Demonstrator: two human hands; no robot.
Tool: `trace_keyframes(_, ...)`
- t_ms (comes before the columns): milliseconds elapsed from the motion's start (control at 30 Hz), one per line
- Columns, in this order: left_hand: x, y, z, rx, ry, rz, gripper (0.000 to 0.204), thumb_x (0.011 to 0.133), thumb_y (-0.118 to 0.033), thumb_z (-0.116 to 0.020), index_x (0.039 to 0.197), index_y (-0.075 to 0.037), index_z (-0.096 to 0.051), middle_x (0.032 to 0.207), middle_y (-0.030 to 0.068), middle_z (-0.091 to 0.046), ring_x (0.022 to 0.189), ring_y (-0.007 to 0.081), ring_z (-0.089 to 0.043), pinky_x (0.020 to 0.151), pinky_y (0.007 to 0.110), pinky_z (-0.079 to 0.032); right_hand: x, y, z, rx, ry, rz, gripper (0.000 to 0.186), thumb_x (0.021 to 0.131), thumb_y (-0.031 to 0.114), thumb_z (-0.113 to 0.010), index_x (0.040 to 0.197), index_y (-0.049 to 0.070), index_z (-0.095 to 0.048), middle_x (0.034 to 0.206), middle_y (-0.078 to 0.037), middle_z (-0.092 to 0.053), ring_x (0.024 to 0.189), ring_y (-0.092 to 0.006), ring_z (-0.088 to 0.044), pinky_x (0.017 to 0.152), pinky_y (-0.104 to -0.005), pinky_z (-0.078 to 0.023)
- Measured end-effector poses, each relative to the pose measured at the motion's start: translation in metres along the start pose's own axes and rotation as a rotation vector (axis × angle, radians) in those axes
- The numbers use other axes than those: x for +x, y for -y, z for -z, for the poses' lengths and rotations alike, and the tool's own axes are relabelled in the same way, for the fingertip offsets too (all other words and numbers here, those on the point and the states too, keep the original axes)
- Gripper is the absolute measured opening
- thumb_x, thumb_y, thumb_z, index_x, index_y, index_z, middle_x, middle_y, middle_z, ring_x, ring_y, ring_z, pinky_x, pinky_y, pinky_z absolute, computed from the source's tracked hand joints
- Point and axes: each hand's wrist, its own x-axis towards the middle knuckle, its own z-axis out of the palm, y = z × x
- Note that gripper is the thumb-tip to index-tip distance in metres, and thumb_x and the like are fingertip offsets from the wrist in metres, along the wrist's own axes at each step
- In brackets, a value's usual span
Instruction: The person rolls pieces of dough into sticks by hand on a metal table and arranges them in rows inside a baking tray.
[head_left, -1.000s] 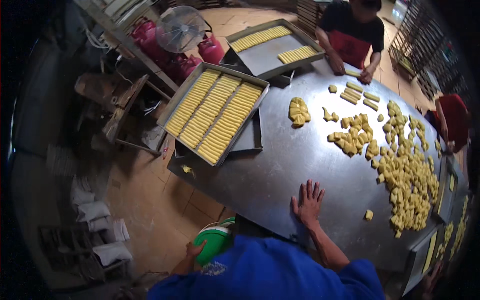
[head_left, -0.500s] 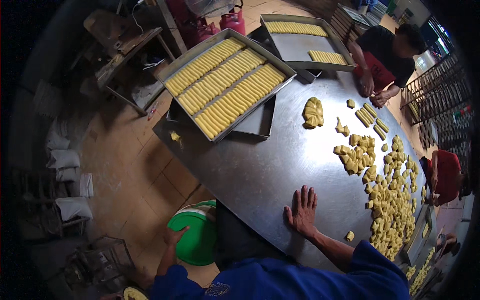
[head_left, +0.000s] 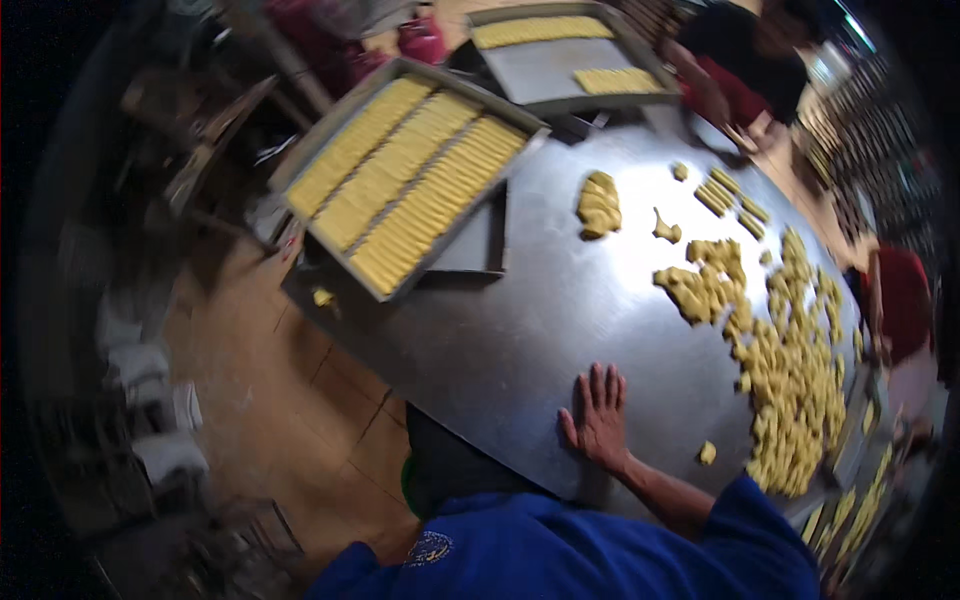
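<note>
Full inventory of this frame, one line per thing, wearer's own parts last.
Metal table: one, silver, centre.
Full tray: one, rows of yellow dough pieces, table's far left edge.
Second tray: one, partly filled, top.
Loose dough pieces: many, yellow, table's right side.
Co-worker: one, dark top, upper right.
Green bucket: one, mostly hidden under the table edge.
Right hand: flat on table, fingers spread, empty.
Left hand: not visible.

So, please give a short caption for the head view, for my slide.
Right hand flat on a steel table beside scattered yellow dough pieces and a filled tray.
</note>
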Motion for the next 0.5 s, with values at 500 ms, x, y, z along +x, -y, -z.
trace_keyframes(500,0.056,-0.063,0.089,0.226,0.328,-0.379,0.074,0.087,-0.054,-0.073,0.135,0.0,-0.057,0.124,0.0192,-0.066,0.108,0.033,-0.068,0.082,0.042,-0.059,-0.014,0.002,-0.012,0.026,-0.089,-0.105,0.068,0.096,0.049,-0.056,0.149,0.007,-0.047,0.163,-0.017,-0.029,0.154,-0.0386,-0.016,0.126,-0.0521,-0.01)
